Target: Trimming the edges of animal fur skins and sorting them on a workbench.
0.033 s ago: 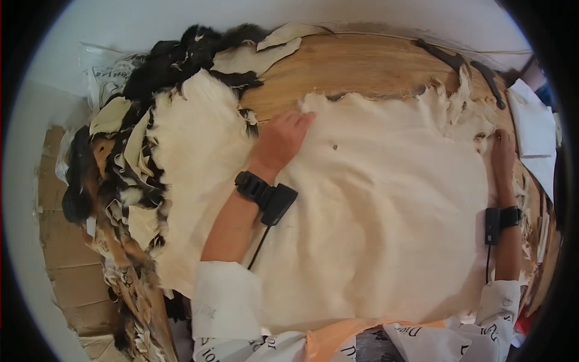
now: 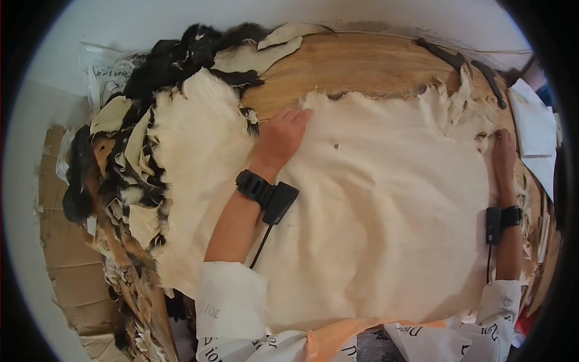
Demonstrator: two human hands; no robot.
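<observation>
A large cream-coloured hide (image 2: 386,193) lies spread flesh side up over the wooden table, rumpled in the middle and ragged along its far and right edges. A small dark hole shows in its upper part. My left hand (image 2: 282,139) is closed at the hide's far edge, left of centre, with fingers bent and pinching the skin. At the right edge my right hand (image 2: 504,154) is closed on the border, its fingertips partly hidden. Both wrists carry a black strapped device with a cable. White furry hide (image 2: 202,120) lies left of my left hand.
Black and white fur scraps (image 2: 166,72) are heaped along the left and far left. Bare wooden tabletop (image 2: 350,60) shows at the back, with dark curved tools (image 2: 446,55) at the far right. White folded sheets (image 2: 534,117) lie right; cardboard (image 2: 72,241) stands left.
My left forearm and sleeve have shifted slightly to the right, and the left fingertips a touch to the left. The right hand and the hide look the same.
</observation>
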